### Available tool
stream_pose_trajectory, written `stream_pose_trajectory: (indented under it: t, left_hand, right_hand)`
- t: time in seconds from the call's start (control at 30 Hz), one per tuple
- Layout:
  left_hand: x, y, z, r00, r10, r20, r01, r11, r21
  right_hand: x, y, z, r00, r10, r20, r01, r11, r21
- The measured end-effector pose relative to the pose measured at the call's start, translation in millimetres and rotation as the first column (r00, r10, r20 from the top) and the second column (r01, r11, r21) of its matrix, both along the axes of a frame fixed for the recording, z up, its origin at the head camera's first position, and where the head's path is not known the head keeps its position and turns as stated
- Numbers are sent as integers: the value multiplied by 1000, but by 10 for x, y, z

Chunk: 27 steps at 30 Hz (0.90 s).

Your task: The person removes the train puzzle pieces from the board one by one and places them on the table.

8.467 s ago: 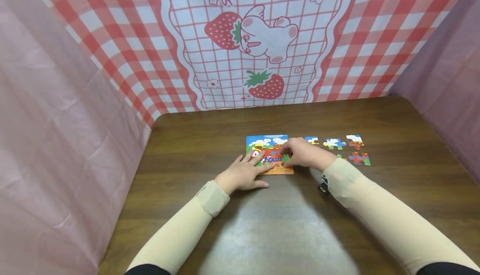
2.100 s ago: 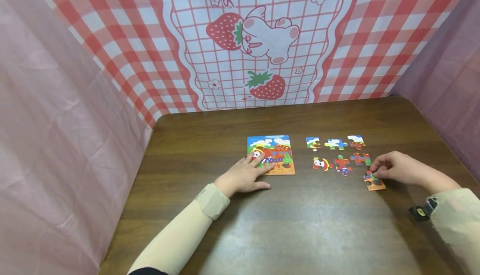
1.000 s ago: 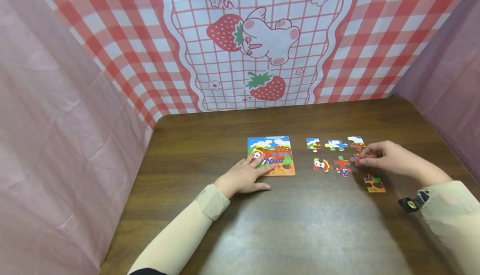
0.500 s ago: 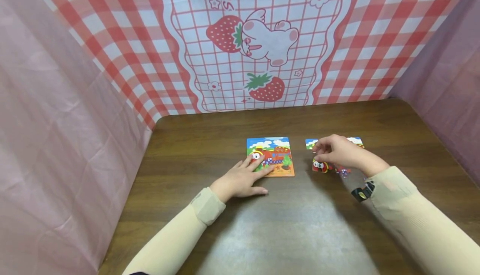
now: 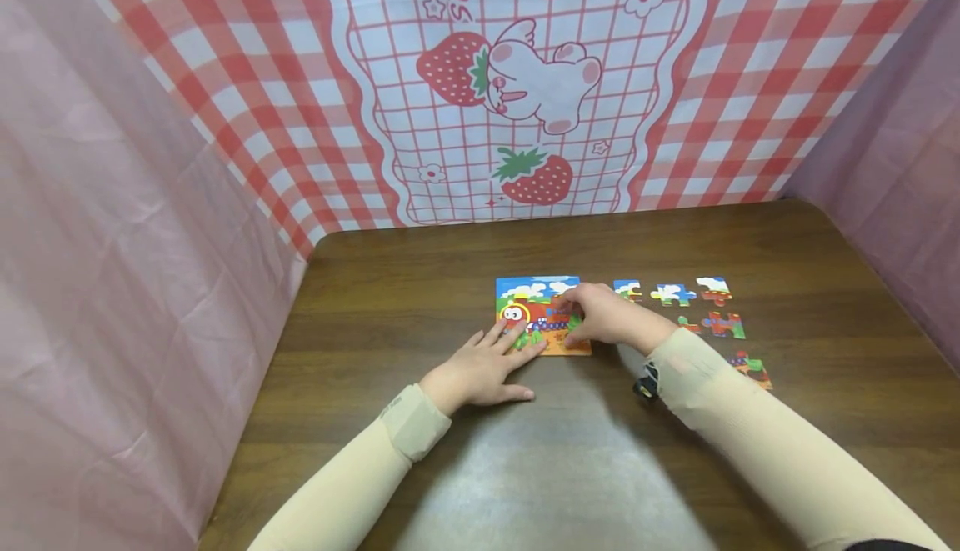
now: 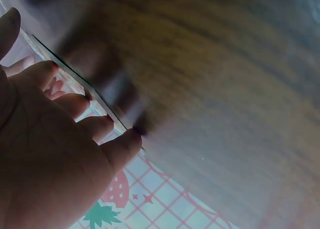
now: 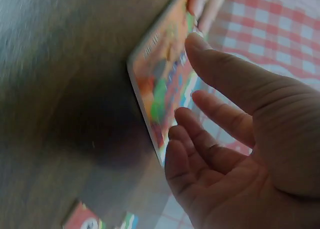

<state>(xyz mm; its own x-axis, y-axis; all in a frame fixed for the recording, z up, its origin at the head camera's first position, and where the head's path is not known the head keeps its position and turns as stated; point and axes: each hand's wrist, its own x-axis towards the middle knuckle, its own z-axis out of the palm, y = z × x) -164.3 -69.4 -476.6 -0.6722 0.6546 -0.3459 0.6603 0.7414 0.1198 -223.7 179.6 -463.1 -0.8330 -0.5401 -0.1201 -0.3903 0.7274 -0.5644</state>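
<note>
In the head view a square picture puzzle [image 5: 536,286] with a red train lies flat on the table. The fingers of my left hand [image 5: 480,369] spread over its lower left part; the left wrist view shows the fingertips along the puzzle's edge [image 6: 80,81]. My right hand [image 5: 611,315] is over the puzzle's right side, fingers bent. Thumb and fingers stand apart with nothing between them in the right wrist view. Loose jigsaw pieces lie to the right: a cloud piece [image 5: 672,294], a red and green piece [image 5: 723,324], and a cactus piece [image 5: 752,366] partly behind the sleeve.
A blue-topped piece [image 5: 627,290] and a red and white piece [image 5: 714,290] sit in the back row. A piece with an eye [image 7: 89,223] shows low in the right wrist view. Behind the wooden table [image 5: 390,284] hangs a checked strawberry cloth [image 5: 247,92].
My right hand has gone from the cactus piece leftward over the loose pieces to the puzzle. The cactus piece lies where none showed 8.5 s ago. My left hand has slid slightly down.
</note>
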Motion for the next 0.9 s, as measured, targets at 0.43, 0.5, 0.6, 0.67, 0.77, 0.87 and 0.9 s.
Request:
stream_pose_trajectory:
  t: [0.43, 0.5, 0.6, 0.67, 0.77, 0.87, 0.9]
  left_hand:
    - [21, 13, 16, 1000, 8, -4, -8, 1000, -19]
    - [23, 15, 15, 1000, 8, -6, -8, 1000, -20]
    - [26, 14, 12, 1000, 9, -7, -9, 1000, -17]
    - [31, 10, 18, 1000, 12, -3, -12, 1000, -11]
    - [44, -6, 23, 1000, 17, 6, -17, 1000, 2]
    - [59, -25, 33, 1000, 20, 17, -20, 1000, 13]
    - [63, -31, 33, 1000, 19, 17, -19, 1000, 16]
  right_hand:
    - [-10, -184, -39, 999, 41, 28, -43, 995, 93]
    - [-5, -195, -26, 999, 35, 34, -38, 994, 98]
    - [4, -211, -8, 999, 33, 33, -37, 993, 108]
    - [7, -217, 2, 999, 34, 30, -37, 993, 115]
    - [6, -220, 16, 999, 39, 33, -42, 993, 114]
    - [0, -214, 24, 999, 36, 40, -40, 993, 111]
    - [-3, -211, 25, 999, 33, 43, -38, 993, 112]
